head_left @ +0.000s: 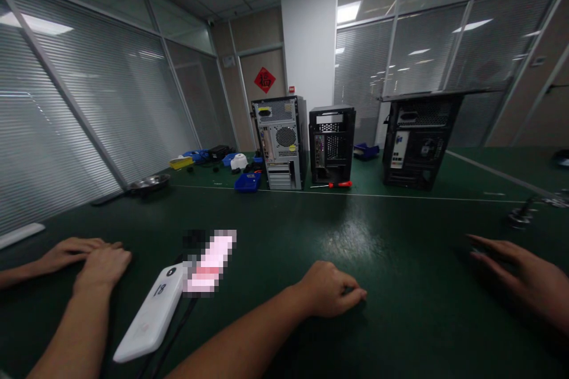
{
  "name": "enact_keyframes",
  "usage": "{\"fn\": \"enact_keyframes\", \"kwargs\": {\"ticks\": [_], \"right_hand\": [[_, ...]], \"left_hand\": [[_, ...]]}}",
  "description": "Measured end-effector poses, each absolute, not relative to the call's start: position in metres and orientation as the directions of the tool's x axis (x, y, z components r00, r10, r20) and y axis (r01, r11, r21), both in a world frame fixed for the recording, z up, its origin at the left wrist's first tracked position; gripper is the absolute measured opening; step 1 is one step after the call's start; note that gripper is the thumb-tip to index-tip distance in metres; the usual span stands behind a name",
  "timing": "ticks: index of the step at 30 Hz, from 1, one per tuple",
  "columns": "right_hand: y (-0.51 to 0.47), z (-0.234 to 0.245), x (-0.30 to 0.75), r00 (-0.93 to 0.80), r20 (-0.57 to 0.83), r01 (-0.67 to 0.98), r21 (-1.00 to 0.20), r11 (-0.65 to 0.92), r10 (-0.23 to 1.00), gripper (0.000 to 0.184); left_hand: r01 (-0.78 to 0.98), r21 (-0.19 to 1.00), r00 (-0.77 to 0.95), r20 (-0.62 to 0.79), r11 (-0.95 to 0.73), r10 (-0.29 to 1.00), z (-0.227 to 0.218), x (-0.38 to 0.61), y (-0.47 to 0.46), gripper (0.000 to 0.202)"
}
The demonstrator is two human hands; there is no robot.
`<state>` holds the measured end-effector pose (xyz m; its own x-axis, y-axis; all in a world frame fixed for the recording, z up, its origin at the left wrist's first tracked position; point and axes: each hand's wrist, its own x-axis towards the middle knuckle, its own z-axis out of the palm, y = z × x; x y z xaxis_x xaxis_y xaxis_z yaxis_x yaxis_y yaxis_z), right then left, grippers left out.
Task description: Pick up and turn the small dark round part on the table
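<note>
My left hand (329,289) rests on the dark green table, its fingers curled and the thumb tip meeting the index finger. Whether anything small sits in that pinch I cannot make out. Farther right, my right hand (524,275) lies low over the table near the edge of view. Its fingers reach out to the left, with a dark gap between them and the thumb, and no held thing shows. A white phone-shaped device (153,311) marked 18 lies left of my left forearm, with a black cable beside it and a blurred patch at its upper end.
Two hands of another person (100,263) rest on the table at left. Several computer cases (281,145) stand at the back. A red-handled screwdriver (340,184), a blue tray (248,182) and a metal bowl (150,183) lie before and beside them. A dark metallic stand (521,216) is at right.
</note>
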<state>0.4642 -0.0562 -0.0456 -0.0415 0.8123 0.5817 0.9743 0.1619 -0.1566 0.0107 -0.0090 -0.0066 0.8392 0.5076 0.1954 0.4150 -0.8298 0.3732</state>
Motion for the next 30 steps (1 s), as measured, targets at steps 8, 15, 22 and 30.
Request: {"fn": "enact_keyframes", "kwargs": {"ticks": [8,15,22,30], "right_hand": [[-0.086,-0.006,0.256,-0.428,0.482,0.839,-0.102,0.534,0.764,0.043],[-0.094,-0.018,0.225,-0.478,0.489,0.790,-0.123,0.601,0.729,0.040],[-0.092,-0.015,0.223,-0.515,0.503,0.748,-0.132,0.651,0.694,0.033],[-0.085,-0.020,0.235,-0.193,0.591,0.860,-0.283,0.426,0.783,0.027]], "left_hand": [[0.443,0.379,0.832,0.164,-0.813,0.530,0.002,0.010,-0.012,0.030],[0.462,0.268,0.841,0.170,-0.845,0.514,0.001,0.011,-0.014,0.028],[0.478,0.269,0.826,0.187,-0.836,0.532,0.001,0.011,-0.017,0.022],[0.445,0.419,0.802,0.207,-0.792,0.560,-0.001,0.009,-0.015,0.019]]}}
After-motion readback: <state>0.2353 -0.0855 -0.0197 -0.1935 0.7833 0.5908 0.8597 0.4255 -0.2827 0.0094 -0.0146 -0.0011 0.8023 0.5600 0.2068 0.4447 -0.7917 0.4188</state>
